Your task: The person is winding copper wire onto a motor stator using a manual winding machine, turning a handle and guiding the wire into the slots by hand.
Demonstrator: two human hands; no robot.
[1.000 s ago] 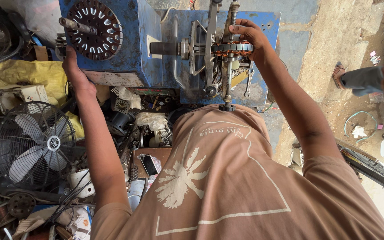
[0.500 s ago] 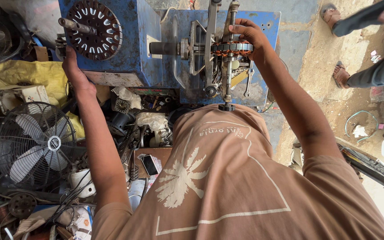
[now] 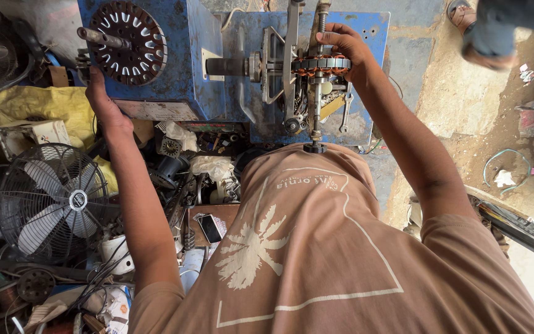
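A blue winding machine (image 3: 186, 55) stands in front of me, with a dark slotted disc (image 3: 132, 40) and crank handle (image 3: 100, 38) on its left face. My left hand (image 3: 101, 102) rests against the machine's left lower corner, just below the crank. My right hand (image 3: 344, 46) grips a round stator with copper windings (image 3: 319, 65) mounted on the machine's horizontal shaft (image 3: 233, 65), beside upright metal rods (image 3: 292, 55). My brown shirt fills the lower middle of the view.
A black table fan (image 3: 50, 201) lies at the left among wire spools, rags and a yellow sack (image 3: 44, 105). A phone (image 3: 209, 227) lies on a small board. Another person's sandalled foot (image 3: 477, 37) is at the top right on the dirt floor.
Both hands stay where they were. The other person's legs at the right have moved up to the top right corner.
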